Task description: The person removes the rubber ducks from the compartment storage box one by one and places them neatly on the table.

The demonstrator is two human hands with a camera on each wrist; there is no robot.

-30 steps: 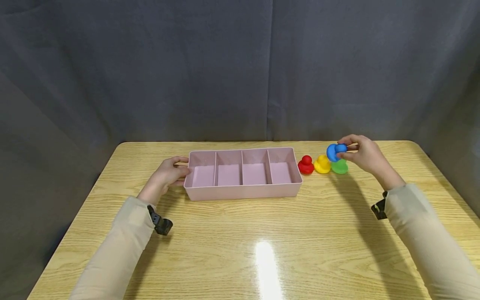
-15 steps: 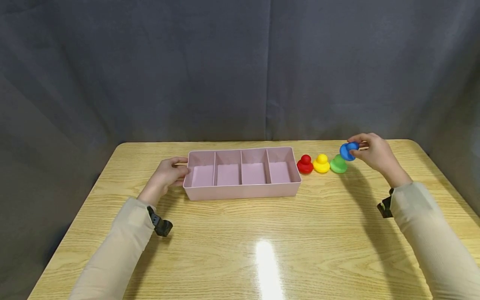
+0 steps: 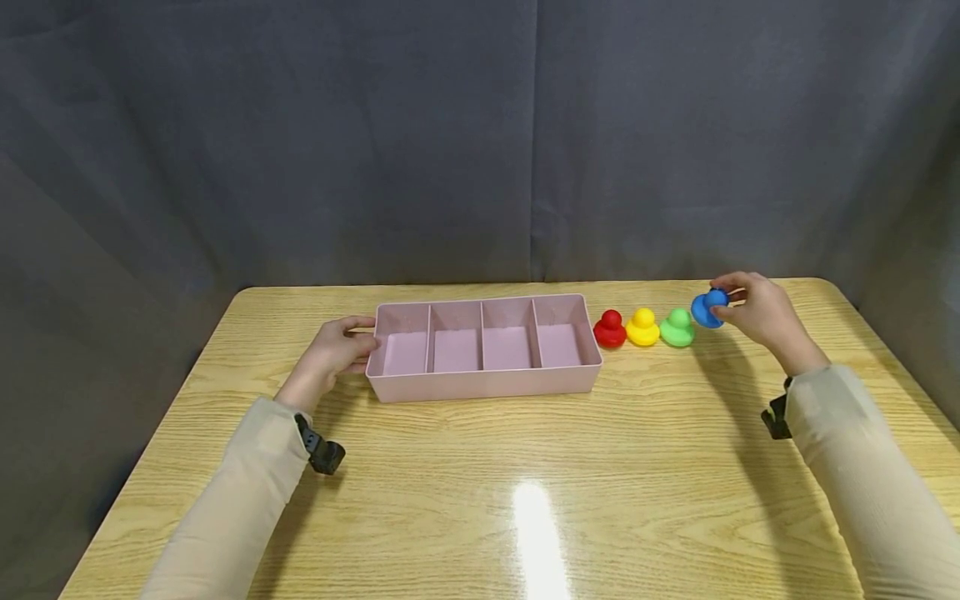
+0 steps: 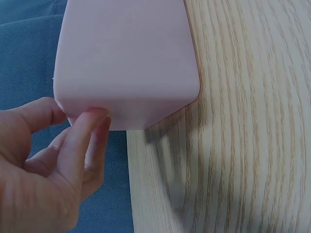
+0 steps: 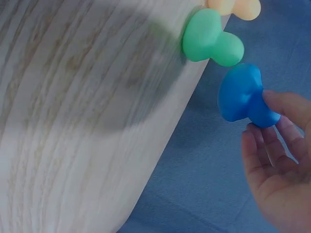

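A pink tray [image 3: 484, 382] with four compartments, all bare, lies across the middle of the wooden table. My left hand [image 3: 336, 347] rests against its left end, fingertips touching the end wall [image 4: 126, 68]. Right of the tray stand a red piece [image 3: 610, 329], a yellow piece [image 3: 642, 327] and a green piece [image 3: 677, 328] in a row. My right hand [image 3: 757, 312] pinches a blue piece [image 3: 707, 307] by its knob, held tilted just right of the green piece [image 5: 211, 39] and a little above the table. The blue piece [image 5: 243, 94] shows clearly in the right wrist view.
The wooden table [image 3: 525, 483] has rounded corners and a bright light reflection near its front. A dark grey curtain [image 3: 480, 142] hangs behind and around it. The table's right edge lies close to my right hand.
My right hand has carried the blue piece rightward, from above the green piece to its right side, and lower. The left hand and tray have stayed put.
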